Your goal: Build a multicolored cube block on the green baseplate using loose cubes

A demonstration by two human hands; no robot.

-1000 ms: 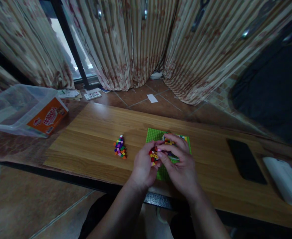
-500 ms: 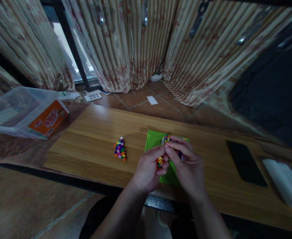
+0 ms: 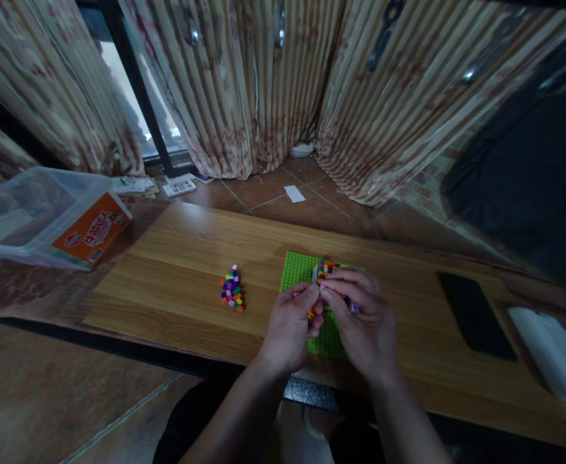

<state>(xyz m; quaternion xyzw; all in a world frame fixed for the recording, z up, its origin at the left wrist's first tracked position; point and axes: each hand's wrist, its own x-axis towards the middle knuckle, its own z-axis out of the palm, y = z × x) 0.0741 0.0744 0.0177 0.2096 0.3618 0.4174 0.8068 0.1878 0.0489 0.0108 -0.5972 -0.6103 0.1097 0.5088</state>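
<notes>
Over a green studded baseplate point(image 3: 295, 265), my left hand point(image 3: 286, 327) is closed around some small toy bricks point(image 3: 310, 314); yellow shows between the fingers. My right hand point(image 3: 368, 325) is closed too, its thumb and forefinger meeting my left fingertips at a tiny pinkish toy brick point(image 3: 321, 290). Behind the fingers, a multicoloured brick build point(image 3: 330, 266) rests on the baseplate, with much of it hidden by my right hand. To the left, a loose pile of small coloured bricks point(image 3: 233, 290) lies on the wooden table point(image 3: 176, 277).
A clear plastic bin point(image 3: 46, 219) with an orange label stands at the table's left end. On the right lie a black phone-like slab point(image 3: 476, 316) and a white packet point(image 3: 548, 354). Striped curtains point(image 3: 244, 96) hang beyond the table; a white paper point(image 3: 294, 193) lies on the floor.
Both hands stay together over the baseplate. The left fingers have curled and turned slightly, so less of the yellow and red bricks shows. More of the brick build is visible behind.
</notes>
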